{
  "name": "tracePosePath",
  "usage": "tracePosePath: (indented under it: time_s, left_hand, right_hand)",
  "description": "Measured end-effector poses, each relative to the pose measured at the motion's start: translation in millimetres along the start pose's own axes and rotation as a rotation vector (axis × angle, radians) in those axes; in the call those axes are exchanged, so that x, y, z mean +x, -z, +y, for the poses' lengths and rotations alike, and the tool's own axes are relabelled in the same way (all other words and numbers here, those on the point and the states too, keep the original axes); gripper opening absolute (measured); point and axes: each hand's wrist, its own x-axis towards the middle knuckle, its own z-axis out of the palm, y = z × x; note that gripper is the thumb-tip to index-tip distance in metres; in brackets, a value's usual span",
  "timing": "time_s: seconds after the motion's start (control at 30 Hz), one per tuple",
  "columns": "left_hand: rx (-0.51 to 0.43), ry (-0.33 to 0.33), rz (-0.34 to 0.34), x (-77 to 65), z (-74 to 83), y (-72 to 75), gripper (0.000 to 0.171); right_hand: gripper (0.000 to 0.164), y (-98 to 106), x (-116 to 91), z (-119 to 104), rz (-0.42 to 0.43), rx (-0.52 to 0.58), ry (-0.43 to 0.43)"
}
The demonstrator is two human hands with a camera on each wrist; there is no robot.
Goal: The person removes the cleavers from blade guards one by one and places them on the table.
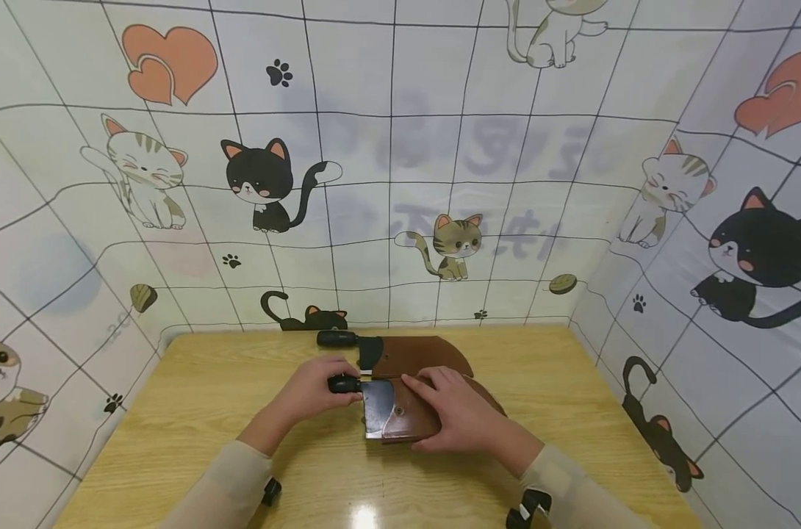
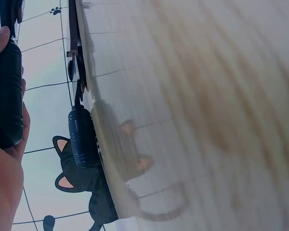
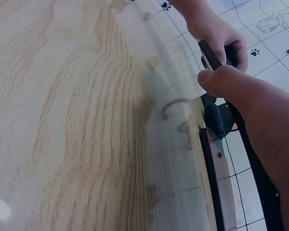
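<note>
Two broad knives in brown leather sheaths appear in the head view. My left hand (image 1: 324,386) grips the black handle (image 1: 344,383) of the nearer knife, its thumb along the handle. Across this knife's brown sheath (image 1: 410,415), my right hand (image 1: 463,415) grips with spread fingers and thumb, hiding part of the leather. A bare strip of dark blade (image 1: 377,404) shows between handle and sheath. Both wrist views show this knife raised above the tabletop. Behind it, the second sheathed knife (image 1: 417,354) lies on the table, its black handle (image 2: 83,137) pointing left.
The wooden table (image 1: 209,411) has a glossy light surface. White cloth walls (image 1: 361,272) with grid lines and printed cats rise at its back and both sides. The second knife lies near the table's back edge.
</note>
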Motion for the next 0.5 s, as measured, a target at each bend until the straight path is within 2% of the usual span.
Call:
tracePosePath:
  time_s: [0.2,0.5]
  left_hand:
    - [-0.07,0.026,0.029,-1.1,1.3,-1.2,0.037]
    - [-0.132,0.052,0.033,-0.3,7.6,3.6,0.035]
  right_hand:
    - [0.116,4.8,-1.9,-0.5,0.018,0.01,-0.006]
    - [0.115,7.5,-4.9,0.4,0.028,0.001,-0.005]
